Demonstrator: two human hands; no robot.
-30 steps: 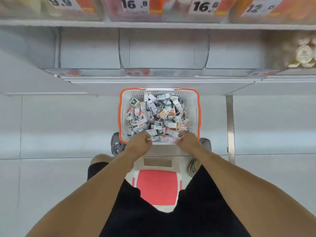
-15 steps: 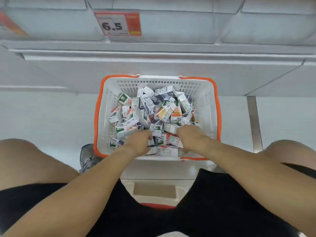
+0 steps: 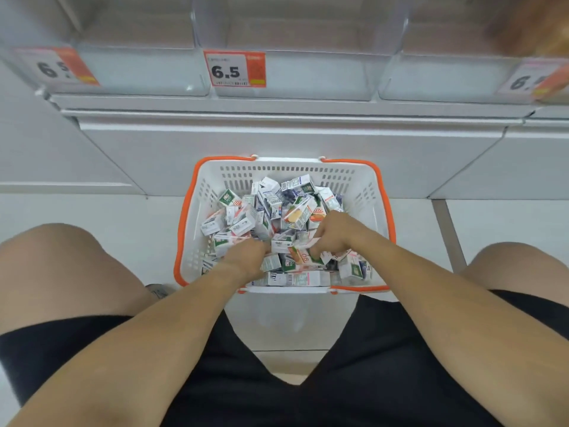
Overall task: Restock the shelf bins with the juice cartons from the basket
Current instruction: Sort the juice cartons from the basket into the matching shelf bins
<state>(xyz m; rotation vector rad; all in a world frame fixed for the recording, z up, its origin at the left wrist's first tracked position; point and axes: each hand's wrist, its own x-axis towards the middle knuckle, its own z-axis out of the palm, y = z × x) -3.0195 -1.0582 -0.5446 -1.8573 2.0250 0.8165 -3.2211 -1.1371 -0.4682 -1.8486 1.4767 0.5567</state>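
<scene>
The basket (image 3: 377,217), white with an orange rim, stands on the floor (image 3: 77,217) directly in front of the shelf (image 3: 277,107) and between the person's knees. It holds a loose heap of small juice cartons (image 3: 271,208) lying at mixed angles; the heap fills most of the basket floor and rises highest toward the basket's middle. Both hands are inside the basket, at its near half. The left hand (image 3: 246,257) rests knuckles-up on the heap left of the basket's centre, fingers curled down among the cartons; whether it grips one cannot be told. The right hand (image 3: 335,234) lies right of the basket's centre, fingers bent and pressed together on a carton (image 3: 303,257) with an orange and green print, which lies tilted on the heap. The two hands are near each other but apart. Above the basket, the shelf carries a row of clear bins (image 3: 292,32), and no cartons are visible in them. A price tag (image 3: 234,69) reading 6.5 is fixed to the front of the bin directly above the basket; similar tags, partly cut off, sit on the bins to either side.
</scene>
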